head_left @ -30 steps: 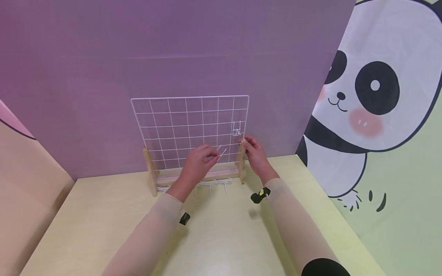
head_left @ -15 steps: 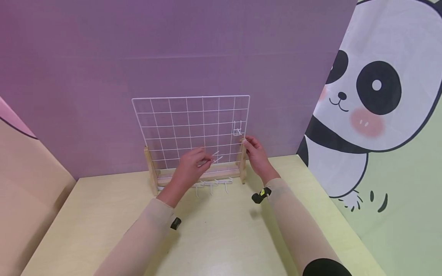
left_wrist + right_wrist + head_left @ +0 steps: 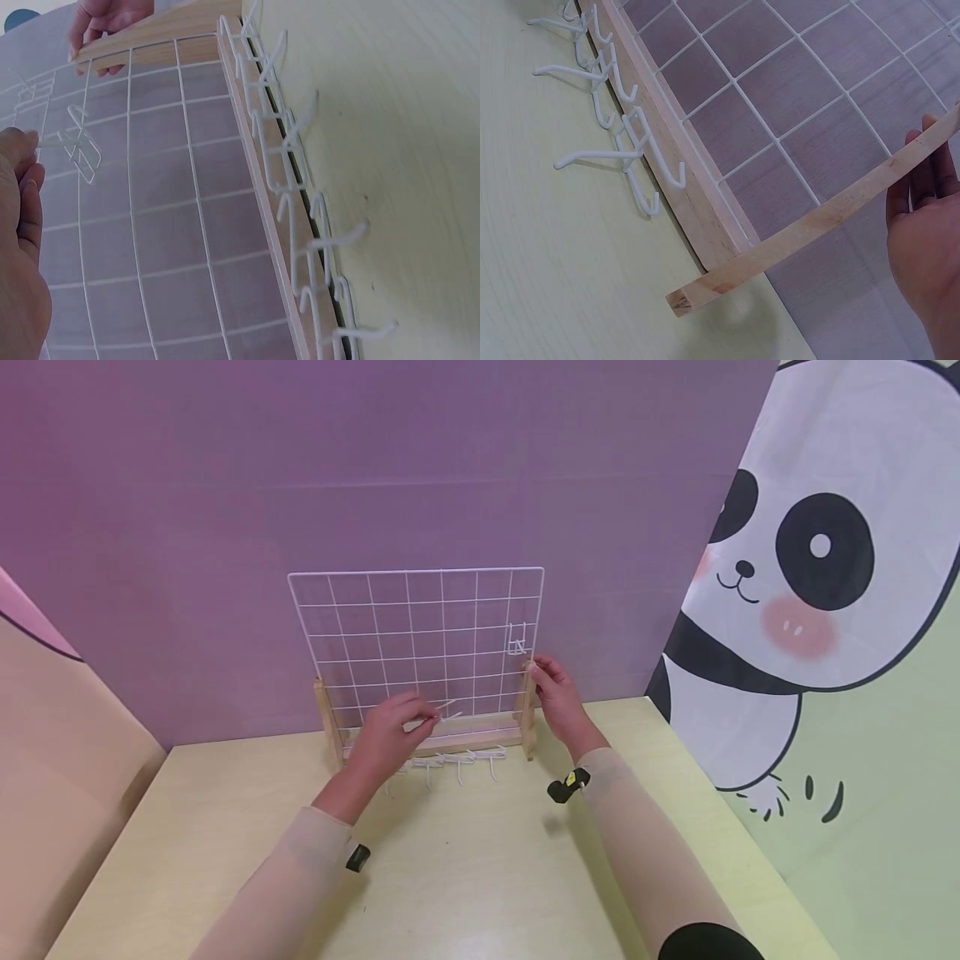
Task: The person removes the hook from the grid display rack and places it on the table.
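Note:
A white wire grid panel (image 3: 416, 572) stands upright in a wooden base. In front of its lower middle, my left hand (image 3: 382, 739) pinches a white wire hook (image 3: 67, 141) between thumb and fingertips, by its single prong. The hook's double bent end points towards the grid; I cannot tell whether it touches the wires. My right hand (image 3: 558, 703) holds the base's right wooden upright (image 3: 810, 222) near its top, with the thumb in front. Another white hook (image 3: 516, 647) hangs on the grid near its right edge, above the right hand.
Several white wire hooks (image 3: 600, 155) lean in a row along the front of the base's wooden crossbar (image 3: 480, 741). The left upright (image 3: 326, 718) stands on the pale tabletop (image 3: 480, 877). A purple backdrop (image 3: 412, 460) is close behind.
My left hand has moved left and slightly down across the front of the grid, still pinching the hook. My right hand stays on the upright.

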`<move>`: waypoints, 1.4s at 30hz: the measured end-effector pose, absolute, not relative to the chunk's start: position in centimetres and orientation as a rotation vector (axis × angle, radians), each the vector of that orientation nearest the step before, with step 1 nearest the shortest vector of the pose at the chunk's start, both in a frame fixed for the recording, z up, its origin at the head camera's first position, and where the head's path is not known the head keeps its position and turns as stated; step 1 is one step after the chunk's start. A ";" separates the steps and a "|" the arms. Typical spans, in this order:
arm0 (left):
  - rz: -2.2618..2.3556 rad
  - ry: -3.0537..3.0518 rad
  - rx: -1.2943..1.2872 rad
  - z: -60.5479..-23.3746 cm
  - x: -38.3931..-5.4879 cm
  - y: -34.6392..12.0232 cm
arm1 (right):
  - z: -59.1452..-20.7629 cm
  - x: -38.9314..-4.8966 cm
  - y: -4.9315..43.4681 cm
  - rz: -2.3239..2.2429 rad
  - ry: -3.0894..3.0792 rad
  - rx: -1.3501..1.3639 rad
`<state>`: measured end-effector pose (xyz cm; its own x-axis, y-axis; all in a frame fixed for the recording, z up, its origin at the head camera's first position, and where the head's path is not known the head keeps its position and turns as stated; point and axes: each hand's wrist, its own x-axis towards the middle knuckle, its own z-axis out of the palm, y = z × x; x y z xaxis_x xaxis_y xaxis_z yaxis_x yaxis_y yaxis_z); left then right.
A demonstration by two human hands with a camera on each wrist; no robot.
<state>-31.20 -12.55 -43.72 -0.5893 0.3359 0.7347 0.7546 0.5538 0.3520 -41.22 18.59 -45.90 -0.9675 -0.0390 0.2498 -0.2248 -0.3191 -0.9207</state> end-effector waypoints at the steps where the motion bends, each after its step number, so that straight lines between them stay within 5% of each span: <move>1: -0.887 -2.183 -0.867 -43.8 -31.2 -12.8 | -45.9 -41.2 18.6 2.441 -1.758 0.341; 42: -0.811 -2.201 -0.875 -47.4 -28.9 -17.9 | -46.1 -41.4 18.7 2.400 -1.830 0.315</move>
<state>-28.88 -17.87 -47.41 -0.5833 0.3611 0.7276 0.7468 0.5907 0.3056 -41.38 18.67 -46.07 -0.9728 -0.0402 0.2279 -0.2092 -0.2690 -0.9401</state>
